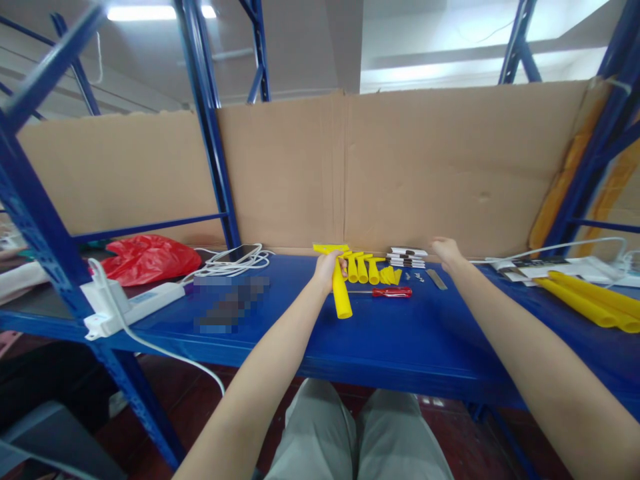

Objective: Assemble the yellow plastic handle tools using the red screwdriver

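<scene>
My left hand (326, 270) is wrapped round a yellow T-shaped scraper handle (342, 300), its wide head pointing to the back and its round hollow grip toward me. My right hand (447, 253) is raised above the shelf near the cardboard, fingers closed; whatever they hold, if anything, is too small to make out. Just below it lies a flat metal blade (437, 279), with small screws (418, 277) to its left. A red-handled screwdriver (393, 292) lies in front of several more yellow handles (364, 269). Stacked white packs (407, 258) stand at the back.
A cardboard sheet (425, 167) closes off the back of the blue shelf (380, 340). Yellow tubes (593, 303) lie on the right. To the left are a white power strip (135, 307), coiled white cable (233, 261) and a red plastic bag (150, 259). Blue posts (207, 127) rise around.
</scene>
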Demonstrator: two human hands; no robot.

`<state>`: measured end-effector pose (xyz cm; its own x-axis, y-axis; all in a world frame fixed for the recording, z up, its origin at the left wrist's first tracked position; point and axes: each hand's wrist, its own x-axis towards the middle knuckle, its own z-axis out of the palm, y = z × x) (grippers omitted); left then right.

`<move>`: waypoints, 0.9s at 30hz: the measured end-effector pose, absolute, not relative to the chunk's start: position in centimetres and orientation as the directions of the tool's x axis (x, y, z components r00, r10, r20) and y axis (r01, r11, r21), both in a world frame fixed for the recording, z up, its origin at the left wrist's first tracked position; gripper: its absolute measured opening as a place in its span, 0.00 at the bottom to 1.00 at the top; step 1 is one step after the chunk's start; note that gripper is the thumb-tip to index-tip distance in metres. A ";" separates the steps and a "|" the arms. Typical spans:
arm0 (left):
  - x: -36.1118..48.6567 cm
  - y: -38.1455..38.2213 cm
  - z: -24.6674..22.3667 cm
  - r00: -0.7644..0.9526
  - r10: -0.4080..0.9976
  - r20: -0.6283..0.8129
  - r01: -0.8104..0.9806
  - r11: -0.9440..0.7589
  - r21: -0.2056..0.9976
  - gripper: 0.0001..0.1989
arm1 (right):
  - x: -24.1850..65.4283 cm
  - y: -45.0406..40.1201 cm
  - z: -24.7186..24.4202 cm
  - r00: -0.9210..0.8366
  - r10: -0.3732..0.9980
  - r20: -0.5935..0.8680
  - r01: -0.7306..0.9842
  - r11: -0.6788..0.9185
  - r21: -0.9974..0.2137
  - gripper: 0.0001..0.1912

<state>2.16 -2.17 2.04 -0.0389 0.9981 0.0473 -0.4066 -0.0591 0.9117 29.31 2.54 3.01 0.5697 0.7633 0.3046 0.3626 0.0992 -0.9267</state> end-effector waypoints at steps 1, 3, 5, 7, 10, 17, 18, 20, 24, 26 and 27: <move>2.1 -2.1 2.0 -0.038 0.998 0.048 -0.402 -0.060 0.914 0.08 | 29.3 2.2 3.2 0.555 0.770 0.314 0.362 0.116 -0.925 0.15; 2.1 -2.1 2.0 -0.030 0.998 0.046 -0.383 -0.054 0.922 0.08 | 29.0 1.4 3.3 0.490 0.801 0.345 0.374 0.165 -0.913 0.13; 1.9 -2.0 2.0 -0.029 0.999 0.035 -0.328 -0.043 0.944 0.06 | 28.5 0.2 3.3 0.360 0.849 0.387 0.423 0.222 -0.879 0.10; 1.6 -2.0 2.1 -0.046 0.999 0.019 -0.223 -0.029 0.974 0.03 | 27.8 -1.0 3.1 0.159 0.909 0.386 0.512 0.258 -0.819 0.08; 1.1 -2.3 2.3 -0.055 0.999 0.000 -0.016 0.000 1.000 0.04 | 26.6 -2.3 2.9 -0.100 0.944 0.315 0.677 0.296 -0.673 0.09; 0.4 -2.0 2.1 -0.093 0.993 0.066 0.177 -0.049 0.983 0.07 | 23.6 -3.6 2.1 -0.530 0.828 0.181 0.761 0.559 -0.330 0.21; 0.4 -1.9 2.1 -0.097 0.992 0.082 0.168 -0.065 0.984 0.07 | 23.1 -3.8 1.7 -0.566 0.806 0.171 0.756 0.591 -0.283 0.21; 0.4 -1.6 1.9 -0.081 0.991 0.109 0.155 -0.095 0.983 0.07 | 22.1 -4.0 1.1 -0.601 0.787 0.137 0.766 0.616 -0.184 0.18; 0.4 -1.1 1.5 -0.061 0.989 0.136 0.142 -0.126 0.982 0.07 | 20.9 -4.1 0.5 -0.546 0.821 0.168 0.828 0.559 -0.043 0.04; 0.4 -0.9 1.3 -0.080 0.987 0.141 0.115 -0.132 0.985 0.06 | 20.9 -4.2 0.6 -0.548 0.819 0.171 0.825 0.562 -0.051 0.01; 0.3 -0.8 1.2 -0.094 0.985 0.143 0.102 -0.133 0.986 0.06 | 21.0 -4.3 0.7 -0.550 0.821 0.156 0.823 0.564 -0.066 0.02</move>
